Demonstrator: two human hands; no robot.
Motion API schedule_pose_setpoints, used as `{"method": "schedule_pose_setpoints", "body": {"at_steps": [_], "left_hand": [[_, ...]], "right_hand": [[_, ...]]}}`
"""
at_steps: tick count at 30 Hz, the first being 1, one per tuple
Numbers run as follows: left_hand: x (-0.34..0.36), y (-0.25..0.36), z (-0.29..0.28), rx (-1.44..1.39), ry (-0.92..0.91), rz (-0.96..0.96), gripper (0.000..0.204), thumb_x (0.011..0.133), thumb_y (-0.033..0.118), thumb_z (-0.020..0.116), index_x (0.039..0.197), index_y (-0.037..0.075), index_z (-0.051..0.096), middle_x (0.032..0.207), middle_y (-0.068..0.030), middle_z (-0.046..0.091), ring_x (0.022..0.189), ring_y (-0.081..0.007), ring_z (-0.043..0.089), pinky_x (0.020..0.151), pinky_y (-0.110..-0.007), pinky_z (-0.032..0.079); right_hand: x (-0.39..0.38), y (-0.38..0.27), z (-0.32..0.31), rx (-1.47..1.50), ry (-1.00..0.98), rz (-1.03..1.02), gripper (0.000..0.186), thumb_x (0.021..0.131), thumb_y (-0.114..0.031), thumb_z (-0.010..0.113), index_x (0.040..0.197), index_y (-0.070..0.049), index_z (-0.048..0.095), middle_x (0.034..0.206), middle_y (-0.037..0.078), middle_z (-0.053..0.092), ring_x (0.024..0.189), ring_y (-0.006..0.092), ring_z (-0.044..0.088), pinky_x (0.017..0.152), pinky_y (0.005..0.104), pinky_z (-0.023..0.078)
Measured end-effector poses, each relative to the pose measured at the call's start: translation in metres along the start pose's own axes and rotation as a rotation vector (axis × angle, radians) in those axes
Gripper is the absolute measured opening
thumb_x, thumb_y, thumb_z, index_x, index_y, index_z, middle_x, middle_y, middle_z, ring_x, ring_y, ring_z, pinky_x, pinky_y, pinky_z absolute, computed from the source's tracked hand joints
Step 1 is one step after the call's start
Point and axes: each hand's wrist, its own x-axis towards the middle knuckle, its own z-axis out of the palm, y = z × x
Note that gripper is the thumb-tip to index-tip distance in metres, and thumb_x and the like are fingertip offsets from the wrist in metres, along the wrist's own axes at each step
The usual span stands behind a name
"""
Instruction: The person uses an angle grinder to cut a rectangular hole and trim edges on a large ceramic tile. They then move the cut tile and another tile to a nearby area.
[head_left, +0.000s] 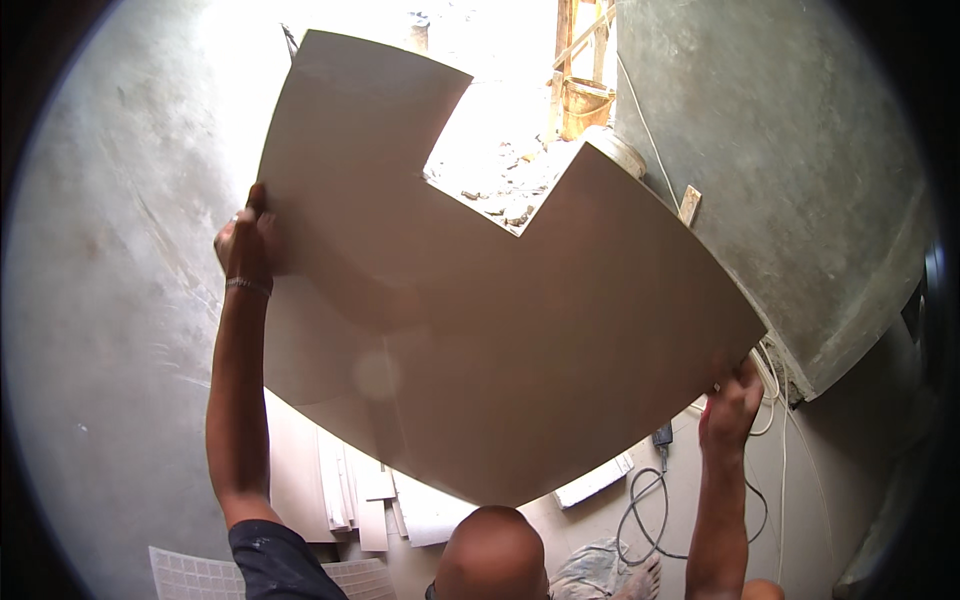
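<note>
Fingers of my left hand grip the notched brown panel, which extends toward 3 o'clock; my right hand grips its 4 o'clock corner. Beyond, at 1 o'clock, stands a yellowish bucket, contents not discernible.

I see the panel blocking the middle; a hand could pass only through its top notch, rubble showing beyond. Left wall outside left grip, clearance unreadable. White cables loop beside right grip. Head crowds the bottom corner.
</note>
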Motion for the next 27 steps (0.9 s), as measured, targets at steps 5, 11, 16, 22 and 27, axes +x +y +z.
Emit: {"method": "schedule_pose_setpoints", "body": {"at_steps": [5,11,16,22,27], "left_hand": [[-0.064,0.031,-0.053,-0.213,0.171,-0.026,0.054,0.099,0.041,0.081,0.12,-0.008,0.073,0.11,-0.0112,0.075,0.096,-0.0214,0.071,0.086,-0.036,0.059],[-0.14,0.028,-0.102,-0.173,0.299,-0.025,0.062,0.107,0.047,0.068,0.134,-0.009,0.066,0.127,-0.0176,0.071,0.111,-0.0305,0.069,0.097,-0.044,0.059],[-0.199,-0.004,-0.114,-0.172,0.357,-0.048,0.068,0.112,0.049,0.056,0.149,-0.008,0.055,0.146,-0.0203,0.06,0.133,-0.0358,0.06,0.112,-0.048,0.051],[-0.251,-0.039,-0.117,-0.237,0.452,-0.039,0.076,0.113,0.054,0.051,0.161,-0.004,0.043,0.161,-0.0183,0.049,0.148,-0.0354,0.046,0.126,-0.049,0.035],[-0.274,-0.065,-0.115,-0.213,0.536,-0.084,0.077,0.113,0.058,0.048,0.163,0.001,0.04,0.164,-0.016,0.046,0.148,-0.0341,0.045,0.125,-0.048,0.036]], "right_hand": [[0.076,-0.027,0.026,0.038,-0.04,-0.087,0.039,0.105,-0.026,0.073,0.13,0.003,0.067,0.109,0.008,0.076,0.098,0.014,0.069,0.085,0.0285,0.052],[0.186,-0.026,0.099,0.304,-0.301,-0.063,0.046,0.101,-0.023,0.078,0.137,0.002,0.065,0.124,0.011,0.073,0.111,0.0214,0.071,0.097,0.0341,0.056],[0.25,0.006,0.161,0.316,-0.457,-0.077,0.034,0.106,-0.029,0.068,0.128,-0.003,0.073,0.118,0.008,0.073,0.099,0.0201,0.071,0.084,0.0298,0.057],[0.257,0.042,0.209,0.173,-0.421,0.001,0.027,0.101,-0.02,0.06,0.116,-0.003,0.073,0.092,0.004,0.071,0.071,0.0126,0.064,0.059,0.0288,0.05],[0.28,0.092,0.217,-0.244,-0.57,-0.599,0.027,0.105,-0.024,0.065,0.121,-0.003,0.073,0.106,0.005,0.071,0.091,0.0155,0.066,0.077,0.0286,0.053]]}}
